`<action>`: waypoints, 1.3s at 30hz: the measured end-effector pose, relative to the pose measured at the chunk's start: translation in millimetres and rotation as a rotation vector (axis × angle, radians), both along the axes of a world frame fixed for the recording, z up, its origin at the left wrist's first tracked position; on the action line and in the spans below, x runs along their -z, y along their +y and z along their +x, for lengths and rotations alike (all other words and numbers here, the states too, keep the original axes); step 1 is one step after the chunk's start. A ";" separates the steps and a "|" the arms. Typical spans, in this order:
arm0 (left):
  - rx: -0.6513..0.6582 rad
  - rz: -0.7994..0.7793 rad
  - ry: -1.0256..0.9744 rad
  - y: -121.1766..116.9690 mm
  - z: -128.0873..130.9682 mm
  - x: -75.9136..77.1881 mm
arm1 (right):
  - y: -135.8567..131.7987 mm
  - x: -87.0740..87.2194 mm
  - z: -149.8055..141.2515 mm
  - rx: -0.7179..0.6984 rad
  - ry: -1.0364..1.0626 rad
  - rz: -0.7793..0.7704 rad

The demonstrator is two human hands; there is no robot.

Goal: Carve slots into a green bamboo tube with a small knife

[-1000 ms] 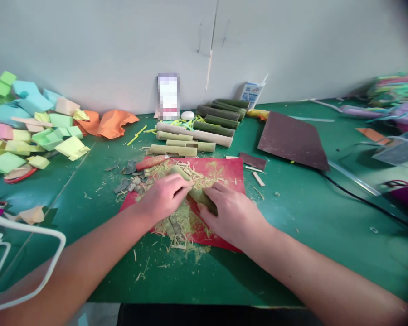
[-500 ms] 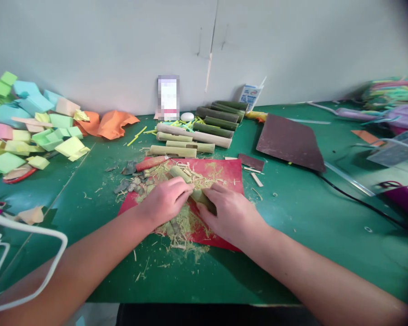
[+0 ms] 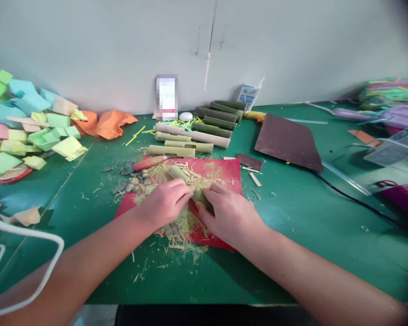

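Note:
A pale green bamboo tube [image 3: 178,172] lies slantwise over a red sheet [image 3: 226,174], its near end inside my right hand [image 3: 233,209]. That hand is closed round it, thumb on the near side. My left hand [image 3: 166,199] is closed on top of the tube's middle, its fingertips pressed together. Whatever it pinches is hidden under the fingers. Shavings and pale green dust [image 3: 183,228] cover the sheet around both hands. A knife with a red handle [image 3: 148,162] lies just beyond my left hand, beside dark scraps [image 3: 127,183].
Behind the sheet lie peeled bamboo pieces [image 3: 172,151] and dark green bamboo tubes [image 3: 212,129]. A phone [image 3: 167,97] leans on the wall near a drink carton [image 3: 249,95]. Dark brown sandpaper [image 3: 287,142] is at right, folded paper pieces [image 3: 30,122] at left. A white cable [image 3: 56,262] crosses the left forearm.
My left hand has shifted very slightly along the tube, toward the right hand. The right hand keeps its hold. The whole view has drifted a little.

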State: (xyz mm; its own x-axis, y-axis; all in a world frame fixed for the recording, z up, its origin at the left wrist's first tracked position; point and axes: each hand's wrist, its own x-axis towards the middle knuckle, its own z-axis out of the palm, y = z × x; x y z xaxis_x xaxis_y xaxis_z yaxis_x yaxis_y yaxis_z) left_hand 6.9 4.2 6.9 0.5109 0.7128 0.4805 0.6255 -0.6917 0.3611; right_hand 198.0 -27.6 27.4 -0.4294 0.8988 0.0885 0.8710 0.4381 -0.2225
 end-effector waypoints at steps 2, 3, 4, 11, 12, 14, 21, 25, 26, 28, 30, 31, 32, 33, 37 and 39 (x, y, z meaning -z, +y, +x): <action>-0.014 0.013 -0.013 0.1 0.0 0.0 | -0.2 0.2 0.0 0.005 0.000 0.003; -0.035 0.029 -0.023 0.2 0.0 0.0 | -0.3 0.3 0.1 0.009 0.001 0.005; -0.049 0.034 -0.026 0.2 -0.1 0.0 | -0.4 0.2 0.3 0.012 0.003 0.004; -0.053 0.046 -0.057 1.0 -1.0 0.2 | -0.1 -1.1 0.5 0.003 0.003 0.002; -0.051 0.046 -0.054 1.0 -1.3 0.1 | -0.3 -1.1 0.5 0.004 0.002 0.002; -0.002 -0.004 -0.024 1.1 -2.4 0.0 | -0.8 -0.9 0.4 -0.001 0.003 -0.001; -0.080 0.017 -0.032 5.2 -7.1 0.3 | 0.0 -0.5 -0.2 -0.007 0.007 -0.015; -0.065 -0.012 -0.019 8.8 -8.1 -0.1 | 0.8 0.6 0.3 -0.007 0.008 -0.008; -0.113 0.019 -0.035 10.2 -8.9 -0.4 | 0.8 0.9 0.6 -0.006 0.010 -0.001; -0.166 0.053 -0.051 11.3 -9.6 -1.1 | 0.6 1.2 1.2 -0.010 0.011 0.007; -0.095 -0.012 -0.022 9.6 -9.2 -1.7 | 0.3 1.2 1.4 -0.015 0.005 0.000; -0.056 -0.047 -0.011 8.4 -9.1 -1.9 | 0.1 1.1 1.3 -0.014 0.003 -0.005; -0.044 -0.060 -0.014 7.5 -9.3 -2.1 | -0.1 0.9 1.2 -0.012 0.003 -0.005; -0.073 -0.039 -0.041 7.1 -9.8 -2.3 | -0.3 0.6 1.0 -0.010 0.005 -0.002; -0.133 -0.012 -0.069 8.1 -11.8 -2.3 | -0.9 0.0 0.3 -0.012 0.016 0.002; -0.078 -0.041 -0.042 9.2 -11.6 -1.3 | -0.9 0.2 0.2 -0.019 0.017 -0.004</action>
